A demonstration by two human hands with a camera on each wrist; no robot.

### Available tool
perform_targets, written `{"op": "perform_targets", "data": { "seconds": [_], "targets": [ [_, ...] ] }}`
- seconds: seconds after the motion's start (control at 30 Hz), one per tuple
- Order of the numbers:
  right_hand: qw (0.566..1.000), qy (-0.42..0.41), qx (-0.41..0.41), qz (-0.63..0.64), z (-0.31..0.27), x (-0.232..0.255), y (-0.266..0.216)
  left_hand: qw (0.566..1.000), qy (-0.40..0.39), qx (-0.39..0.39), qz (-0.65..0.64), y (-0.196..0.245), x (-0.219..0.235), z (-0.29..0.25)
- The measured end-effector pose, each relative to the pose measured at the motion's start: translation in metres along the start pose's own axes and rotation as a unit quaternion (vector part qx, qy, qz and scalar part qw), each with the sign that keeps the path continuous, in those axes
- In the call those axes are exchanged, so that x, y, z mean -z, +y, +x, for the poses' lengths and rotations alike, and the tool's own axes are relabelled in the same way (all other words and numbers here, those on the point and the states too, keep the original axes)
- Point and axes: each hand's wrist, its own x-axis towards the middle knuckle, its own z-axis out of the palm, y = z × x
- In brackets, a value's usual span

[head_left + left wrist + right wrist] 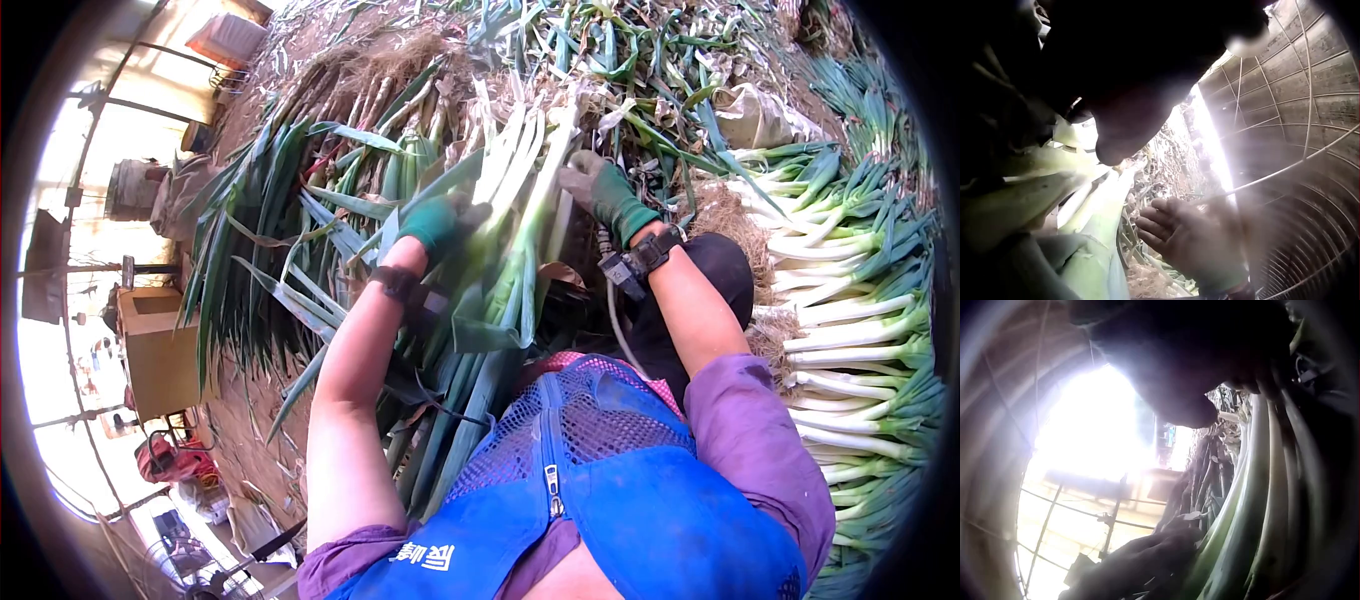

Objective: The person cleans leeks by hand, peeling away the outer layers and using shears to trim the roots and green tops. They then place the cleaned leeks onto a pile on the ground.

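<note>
In the head view, a loose bundle of leeks [515, 190] stands between the hands, white ends up and green leaves down toward the lap. My left hand [445, 222], in a green and dark glove and blurred, lies along the bundle's left side, fingers reaching over the stalks. My right hand [605, 190], in a similar glove, is at the right side of the white stalks, fingertips close to the outermost one. The left wrist view shows this right hand [1191, 240] with its fingers stretched out toward the leeks [1094, 231]. In the right wrist view, stalks [1254, 475] run below the dark right hand [1172, 369].
Untrimmed leeks [290, 200] with long leaves are piled at the left. Cleaned leeks [850, 330] lie in a row along the right side. Leaf scraps [640, 50] cover the ground ahead. A cardboard box [160, 350] stands at the far left.
</note>
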Motion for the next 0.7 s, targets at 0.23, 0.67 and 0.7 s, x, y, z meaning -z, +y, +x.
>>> {"op": "perform_targets", "data": {
  "seconds": [0.23,0.67,0.7],
  "targets": [
    [0.984,0.051,0.103,0.14,-0.007,-0.065,0.01,0.995,0.003,-0.075,0.061,-0.011,-0.039,0.027],
    [0.791,-0.145,0.045,0.592,-0.011,-0.089,-0.053,0.97,0.041,0.003,-0.239,0.023,0.017,-0.074],
    [0.831,-0.147,0.107,0.526,-0.021,-0.085,-0.062,0.968,0.048,-0.005,-0.245,0.03,0.026,-0.088]
  ]
}}
